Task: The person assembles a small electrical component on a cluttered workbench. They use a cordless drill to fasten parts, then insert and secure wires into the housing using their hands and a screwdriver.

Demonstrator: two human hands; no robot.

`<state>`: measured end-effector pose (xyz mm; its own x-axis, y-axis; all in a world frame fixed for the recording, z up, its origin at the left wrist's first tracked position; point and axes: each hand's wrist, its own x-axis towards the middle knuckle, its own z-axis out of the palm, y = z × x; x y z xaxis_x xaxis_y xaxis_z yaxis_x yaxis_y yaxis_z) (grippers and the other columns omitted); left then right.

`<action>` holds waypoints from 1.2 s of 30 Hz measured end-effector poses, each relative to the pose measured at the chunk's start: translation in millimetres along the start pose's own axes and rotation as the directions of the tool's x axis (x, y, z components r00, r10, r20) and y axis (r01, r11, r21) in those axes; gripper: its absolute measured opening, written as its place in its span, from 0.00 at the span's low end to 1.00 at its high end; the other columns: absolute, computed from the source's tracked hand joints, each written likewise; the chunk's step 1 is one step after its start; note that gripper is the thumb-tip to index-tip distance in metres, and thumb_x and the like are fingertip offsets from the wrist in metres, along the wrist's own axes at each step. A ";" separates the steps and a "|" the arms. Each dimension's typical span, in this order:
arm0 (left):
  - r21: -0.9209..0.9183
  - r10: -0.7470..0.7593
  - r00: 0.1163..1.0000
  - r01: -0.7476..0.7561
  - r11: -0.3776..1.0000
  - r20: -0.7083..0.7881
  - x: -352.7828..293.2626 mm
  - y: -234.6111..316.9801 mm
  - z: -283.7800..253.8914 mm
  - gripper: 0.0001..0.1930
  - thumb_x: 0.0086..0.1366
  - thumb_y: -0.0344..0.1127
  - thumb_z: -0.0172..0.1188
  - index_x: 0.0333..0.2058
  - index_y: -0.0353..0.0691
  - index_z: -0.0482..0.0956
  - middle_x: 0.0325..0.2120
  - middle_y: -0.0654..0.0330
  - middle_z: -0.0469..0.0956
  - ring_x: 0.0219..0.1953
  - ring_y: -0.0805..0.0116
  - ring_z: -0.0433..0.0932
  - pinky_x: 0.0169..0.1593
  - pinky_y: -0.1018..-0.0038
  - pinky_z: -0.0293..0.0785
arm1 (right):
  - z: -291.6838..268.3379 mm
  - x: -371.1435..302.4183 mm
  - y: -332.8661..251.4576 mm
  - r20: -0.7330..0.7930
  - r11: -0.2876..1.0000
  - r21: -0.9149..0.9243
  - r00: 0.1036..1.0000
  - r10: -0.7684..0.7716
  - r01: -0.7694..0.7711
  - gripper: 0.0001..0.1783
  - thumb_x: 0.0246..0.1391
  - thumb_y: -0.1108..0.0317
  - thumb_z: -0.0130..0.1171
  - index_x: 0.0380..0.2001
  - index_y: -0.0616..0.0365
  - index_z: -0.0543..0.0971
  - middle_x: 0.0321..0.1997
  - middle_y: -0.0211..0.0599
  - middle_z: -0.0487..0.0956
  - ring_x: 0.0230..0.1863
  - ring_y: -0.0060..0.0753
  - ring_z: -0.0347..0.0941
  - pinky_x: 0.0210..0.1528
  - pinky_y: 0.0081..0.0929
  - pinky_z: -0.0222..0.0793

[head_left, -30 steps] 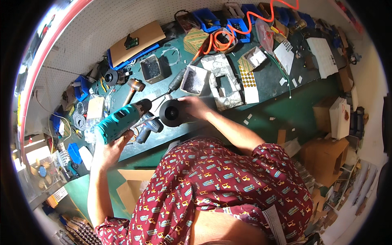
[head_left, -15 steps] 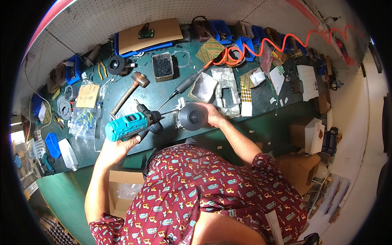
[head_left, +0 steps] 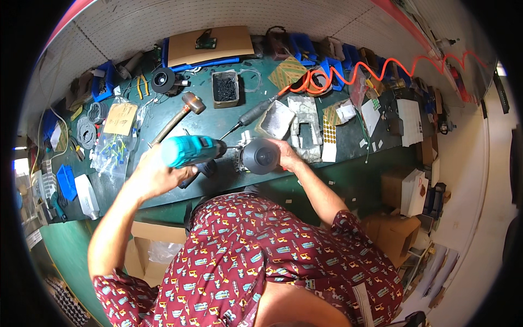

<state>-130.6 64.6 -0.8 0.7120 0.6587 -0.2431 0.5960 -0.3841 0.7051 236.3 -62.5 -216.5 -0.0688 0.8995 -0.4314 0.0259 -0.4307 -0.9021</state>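
Observation:
My left hand is wrapped round a teal and black cordless drill, which points to the right. A thin bit runs from its chuck to the left side of a dark grey round cap-shaped part, where a metal fitting shows; I cannot make out the exact contact. The fingers of my right hand grip that part from its right side, above the bench's near edge. Just beyond the part lies a black air tool with a long thin tip, joined to an orange coiled hose.
On the green bench lie a hammer, a box of black screws, a pale open box and a bag of small parts. Blue bins line the back. An open carton stands below the left edge.
The drill has risen and moved right, its body now more level and its bit closer in against the grey part. My left elbow has swung outward. The right hand holds almost still.

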 end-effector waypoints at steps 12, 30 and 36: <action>0.538 0.027 0.902 -0.280 0.795 0.430 90.7 87.4 -25.4 0.11 0.59 0.37 0.65 0.33 0.35 0.85 0.29 0.46 0.84 0.34 0.54 0.86 0.40 0.62 0.83 | 16.4 -3.8 -33.8 -0.066 0.974 -0.227 0.998 -0.015 -0.001 0.18 0.63 0.77 0.56 0.55 0.62 0.80 0.51 0.33 0.83 0.50 0.23 0.78 0.55 0.25 0.76; 0.255 0.128 0.990 -0.109 0.961 -0.057 32.7 -18.3 -61.5 0.19 0.59 0.42 0.68 0.45 0.39 0.79 0.32 0.46 0.82 0.38 0.47 0.83 0.45 0.58 0.79 | -2.4 8.2 17.7 -0.093 1.000 -0.009 0.996 0.017 -0.018 0.26 0.53 0.77 0.68 0.57 0.62 0.78 0.51 0.33 0.83 0.51 0.24 0.78 0.57 0.26 0.74; -0.041 -0.047 0.913 0.034 0.999 -0.405 -39.3 -226.1 86.5 0.27 0.57 0.35 0.65 0.55 0.35 0.70 0.46 0.42 0.77 0.52 0.43 0.76 0.56 0.57 0.72 | 8.7 -2.1 -3.2 -0.086 0.999 -0.039 0.996 -0.017 0.014 0.26 0.54 0.78 0.67 0.58 0.62 0.77 0.54 0.33 0.82 0.53 0.24 0.77 0.60 0.26 0.74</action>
<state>-261.3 69.6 -208.3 0.4713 0.8818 0.0146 0.6042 -0.3349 0.7230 227.6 -63.6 -212.6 0.0164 0.9097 -0.4150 0.0639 -0.4151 -0.9075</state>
